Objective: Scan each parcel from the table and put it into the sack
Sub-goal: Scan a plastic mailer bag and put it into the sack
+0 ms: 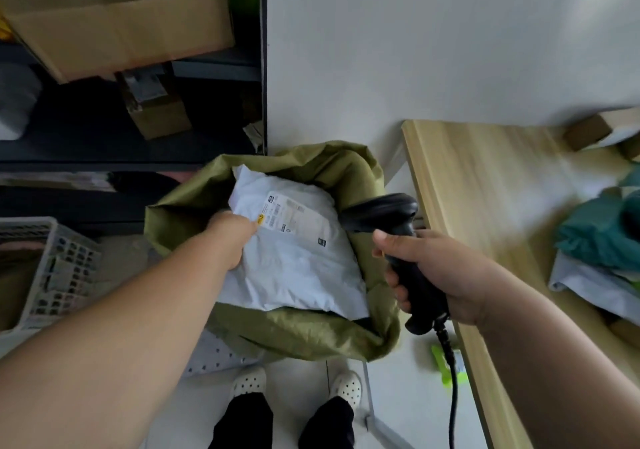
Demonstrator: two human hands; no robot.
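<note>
A white plastic mailer parcel [294, 258] with a printed label lies in the open mouth of the olive-green sack [311, 331] on the floor. My left hand [230, 235] grips the parcel's left edge, its fingers hidden under the bag. To the right of the sack, my right hand [436, 272] holds a black corded barcode scanner [401, 234], its head pointing left over the sack's rim. On the wooden table [485, 185] at the right lie more parcels: a teal bag [602, 230] on a white mailer [588, 286].
A dark shelf unit [138, 151] with cardboard boxes [117, 23] stands at the left, behind the sack. A grey plastic crate [52, 268] sits at the lower left. My feet in white clogs [249, 381] stand just in front of the sack. A green object [446, 362] lies under the table edge.
</note>
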